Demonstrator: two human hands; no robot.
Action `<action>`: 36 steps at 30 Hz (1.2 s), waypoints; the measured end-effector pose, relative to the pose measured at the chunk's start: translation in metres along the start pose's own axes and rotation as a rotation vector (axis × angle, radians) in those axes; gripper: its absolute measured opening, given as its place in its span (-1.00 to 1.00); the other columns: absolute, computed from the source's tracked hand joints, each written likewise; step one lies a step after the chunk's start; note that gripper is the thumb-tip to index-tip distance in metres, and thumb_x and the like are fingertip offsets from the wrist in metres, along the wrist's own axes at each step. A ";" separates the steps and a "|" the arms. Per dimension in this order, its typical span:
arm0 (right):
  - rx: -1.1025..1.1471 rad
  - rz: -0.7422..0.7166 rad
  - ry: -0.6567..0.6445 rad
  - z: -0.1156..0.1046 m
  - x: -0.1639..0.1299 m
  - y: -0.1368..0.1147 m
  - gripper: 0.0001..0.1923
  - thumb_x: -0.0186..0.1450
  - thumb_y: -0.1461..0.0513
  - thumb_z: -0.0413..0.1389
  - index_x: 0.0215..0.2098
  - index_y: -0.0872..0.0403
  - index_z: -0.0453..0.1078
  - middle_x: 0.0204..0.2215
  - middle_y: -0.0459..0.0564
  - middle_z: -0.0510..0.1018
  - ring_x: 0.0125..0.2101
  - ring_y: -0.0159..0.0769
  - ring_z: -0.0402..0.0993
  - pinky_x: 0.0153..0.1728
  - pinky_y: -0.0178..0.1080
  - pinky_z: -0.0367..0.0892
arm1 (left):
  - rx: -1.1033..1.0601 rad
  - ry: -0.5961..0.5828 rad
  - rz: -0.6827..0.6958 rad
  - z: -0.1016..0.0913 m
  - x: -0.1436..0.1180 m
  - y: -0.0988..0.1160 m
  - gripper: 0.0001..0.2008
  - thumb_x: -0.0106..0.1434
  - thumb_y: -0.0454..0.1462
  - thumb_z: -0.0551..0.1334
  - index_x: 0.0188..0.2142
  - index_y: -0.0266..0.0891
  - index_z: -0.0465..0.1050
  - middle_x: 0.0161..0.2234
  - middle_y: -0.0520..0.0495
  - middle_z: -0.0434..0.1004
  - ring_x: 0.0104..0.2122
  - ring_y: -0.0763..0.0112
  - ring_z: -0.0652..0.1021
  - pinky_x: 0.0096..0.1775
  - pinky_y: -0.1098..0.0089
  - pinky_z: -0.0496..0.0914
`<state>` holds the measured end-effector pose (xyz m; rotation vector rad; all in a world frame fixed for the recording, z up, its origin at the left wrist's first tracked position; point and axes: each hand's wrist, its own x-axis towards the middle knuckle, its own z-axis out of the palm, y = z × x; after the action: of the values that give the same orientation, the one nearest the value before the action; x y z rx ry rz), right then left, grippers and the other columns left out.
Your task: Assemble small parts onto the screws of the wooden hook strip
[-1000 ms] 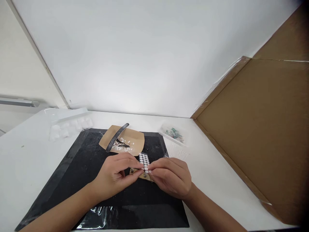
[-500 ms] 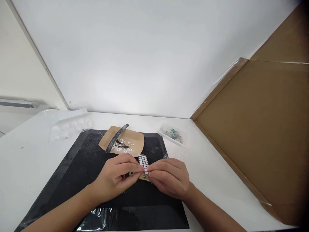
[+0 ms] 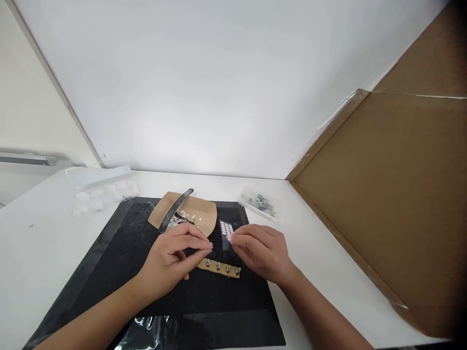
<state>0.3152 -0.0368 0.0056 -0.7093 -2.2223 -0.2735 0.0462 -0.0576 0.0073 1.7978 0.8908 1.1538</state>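
Note:
My right hand (image 3: 260,252) pinches the lower right edge of a clear sheet of white oval stickers (image 3: 226,229), tilted above the black mat. My left hand (image 3: 178,253) is closed in a pinch, thumb against fingertips; a tiny pale speck shows there, too small to name. The two hands are apart. Below and between them lies a narrow wooden strip (image 3: 222,270) with several small metal studs standing along it; its left end is hidden behind my left hand.
Behind my left hand, a brown paper tray (image 3: 207,214) holds white bits and dark scraps, with a curved black nail file (image 3: 176,210) across it. A clear box of small greenish pieces (image 3: 260,204) stands back right; a clear case (image 3: 105,194) back left. Cardboard (image 3: 383,204) walls the right.
My hands have drawn apart. The sticker sheet has moved right and up with my right hand, away from my left fingertips. More of the studded strip now shows.

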 end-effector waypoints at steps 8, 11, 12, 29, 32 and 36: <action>-0.048 0.268 -0.253 -0.008 -0.008 0.033 -0.89 0.47 0.31 0.13 -0.20 0.00 0.48 -0.26 -0.06 0.65 -0.29 -0.30 0.58 -0.38 -0.31 0.31 | -0.188 0.174 -0.361 0.000 0.001 -0.005 -0.73 0.23 -0.10 0.51 -0.18 -0.22 0.76 -0.08 -0.19 0.72 -0.72 0.63 0.52 -0.72 0.59 0.45; -0.038 0.320 -0.357 -0.009 -0.012 0.038 -0.85 0.41 0.35 0.16 -0.14 -0.03 0.49 -0.20 -0.06 0.65 -0.24 -0.26 0.60 -0.37 -0.30 0.35 | -0.199 0.184 -0.394 -0.001 0.001 -0.006 -0.71 0.21 -0.09 0.52 -0.19 -0.24 0.75 -0.18 -0.15 0.74 -0.74 0.63 0.49 -0.73 0.61 0.41; -0.015 0.316 -0.400 -0.011 -0.013 0.039 -0.81 0.39 0.36 0.17 -0.11 -0.03 0.49 -0.17 -0.05 0.65 -0.21 -0.24 0.60 -0.35 -0.29 0.38 | -0.202 0.182 -0.396 -0.001 0.001 -0.006 -0.71 0.21 -0.09 0.52 -0.19 -0.24 0.74 -0.21 -0.14 0.74 -0.74 0.63 0.49 -0.74 0.61 0.41; 0.692 0.524 -0.141 0.009 0.013 -0.022 -0.85 0.48 0.14 0.23 -0.09 0.03 0.59 -0.26 0.00 0.65 -0.35 -0.35 0.56 -0.47 -0.38 0.40 | -0.262 -0.028 -0.396 0.011 -0.002 0.000 -0.68 0.28 -0.07 0.45 -0.14 -0.27 0.71 -0.27 -0.10 0.63 -0.63 0.61 0.46 -0.73 0.58 0.47; 0.744 0.580 -0.141 0.014 0.013 -0.031 -0.85 0.46 0.13 0.26 -0.15 0.03 0.61 -0.32 -0.04 0.64 -0.41 -0.38 0.51 -0.50 -0.39 0.35 | -0.276 -0.017 -0.396 0.012 -0.003 -0.001 -0.69 0.29 -0.07 0.45 -0.16 -0.28 0.71 -0.26 -0.12 0.63 -0.63 0.60 0.47 -0.74 0.59 0.45; 0.795 0.638 -0.182 0.014 0.014 -0.033 -0.85 0.44 0.11 0.29 -0.17 0.02 0.61 -0.32 -0.06 0.64 -0.40 -0.37 0.49 -0.50 -0.38 0.30 | -0.294 -0.013 -0.408 0.014 -0.005 -0.003 -0.69 0.29 -0.06 0.45 -0.16 -0.28 0.71 -0.22 -0.14 0.63 -0.58 0.56 0.51 -0.73 0.57 0.48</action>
<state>0.2805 -0.0527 0.0071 -0.9390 -1.8933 0.9630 0.0567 -0.0638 -0.0009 1.3105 0.9690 0.9505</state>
